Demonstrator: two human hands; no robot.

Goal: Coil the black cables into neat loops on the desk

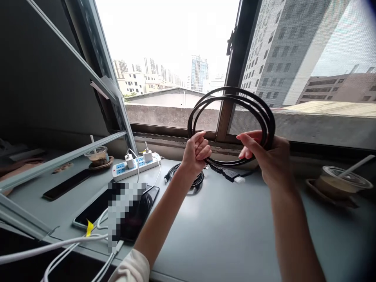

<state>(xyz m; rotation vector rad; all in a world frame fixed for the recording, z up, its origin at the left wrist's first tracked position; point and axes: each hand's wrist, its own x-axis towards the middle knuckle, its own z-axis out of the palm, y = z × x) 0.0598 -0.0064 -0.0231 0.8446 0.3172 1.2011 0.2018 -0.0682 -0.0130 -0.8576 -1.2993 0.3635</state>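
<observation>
"Blk cable coil (270, 121) pos?"

"Upright btwn my hands. L hand (198, 150): fingers curled round its 8 o'clock. R hand (268, 156): holding its 4 o'clock, thumb & fingertips inside loop."

I see a white power strip (142, 166) with two plugs (129, 161) on the left of the desk (229, 235). Left of it sits a cup (98, 158) with a straw (93, 143), near a dark phone (67, 185). Another cup (335, 185) sits at the right. Tall buildings (199, 73) rise outside the window (238, 55).
</observation>
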